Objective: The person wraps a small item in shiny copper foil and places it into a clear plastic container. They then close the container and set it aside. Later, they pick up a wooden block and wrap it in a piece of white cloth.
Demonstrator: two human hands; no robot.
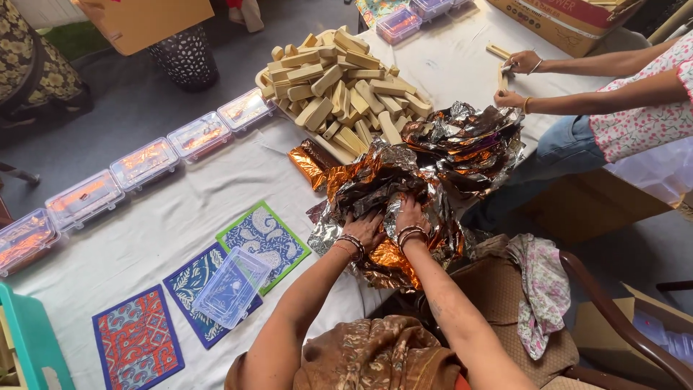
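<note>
A: What are the hands on?

B: A crumpled heap of silver and orange foil sheets (426, 180), lying on the white-covered table (144, 238) near the middle of the scene, toward the near right edge. The left hand (364, 230) lies palm down on the heap with fingers spread and their tips pushed into the folds. The right hand (410, 215) is just beside it, also pressed into the foil, fingers curled under a fold; whether it actually pinches a sheet I cannot tell. Both wrists wear bangles.

A: And around the heap?

B: Just beyond it, on the far side and touching it, is a big pile of pale wooden blocks (343, 90). To the left of the hands lie three printed cloth mats (263, 238), green, blue and orange-red, with an open clear plastic box (231, 287) resting across the blue one. Farther left, a row of closed clear boxes (144, 162) with orange foil inside runs along the table's edge.

A: Anyone else?

B: At the far right, another person's two hands (516, 79) hold wooden pieces over the table, well apart from the foil.
</note>
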